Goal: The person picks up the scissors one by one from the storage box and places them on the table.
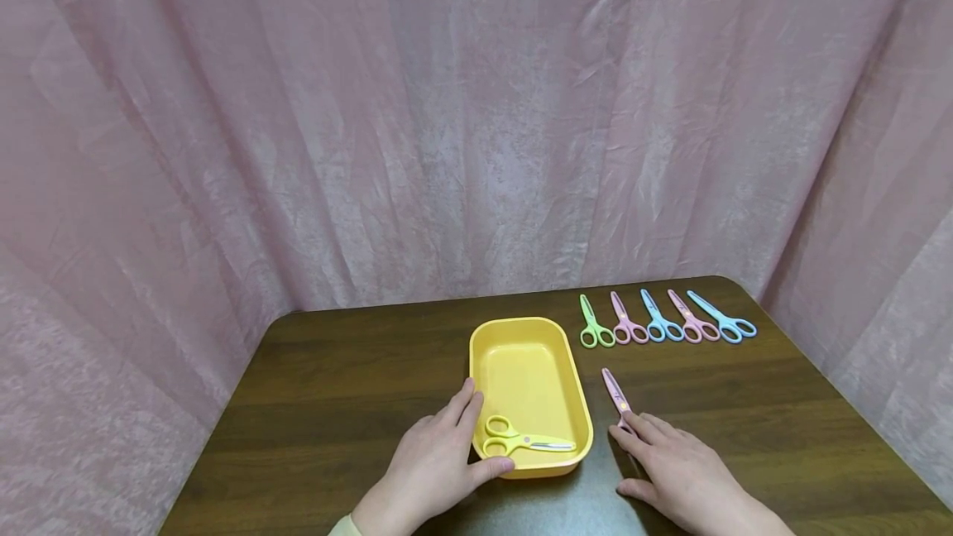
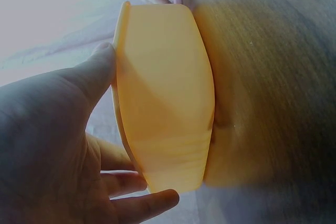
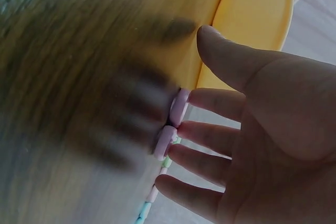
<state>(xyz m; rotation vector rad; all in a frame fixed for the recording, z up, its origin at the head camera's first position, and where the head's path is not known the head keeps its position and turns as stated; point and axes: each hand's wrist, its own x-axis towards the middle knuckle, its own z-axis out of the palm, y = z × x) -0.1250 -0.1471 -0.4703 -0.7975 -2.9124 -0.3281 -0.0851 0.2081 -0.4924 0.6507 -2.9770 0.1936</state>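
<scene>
A yellow tray [image 1: 524, 379] stands on the table, with yellow-handled scissors [image 1: 517, 441] lying at its near end. My left hand [image 1: 433, 466] rests around the tray's near left corner, its thumb on the near rim and its fairly straight fingers along the left rim. To the right of the tray lie pink scissors [image 1: 615, 391], blades pointing away. My right hand [image 1: 681, 466] touches their handle with outstretched fingertips, partly covering it. In the right wrist view the handle loops [image 3: 178, 107] sit at the fingertips, while the thumb stands apart.
Across the back right lies a row of closed scissors: green [image 1: 593, 325], pink [image 1: 627, 323], blue [image 1: 660, 321], another pink [image 1: 692, 321] and another blue [image 1: 722, 321]. Pink curtains [image 1: 476, 122] hang behind and beside the brown table [image 1: 328, 404].
</scene>
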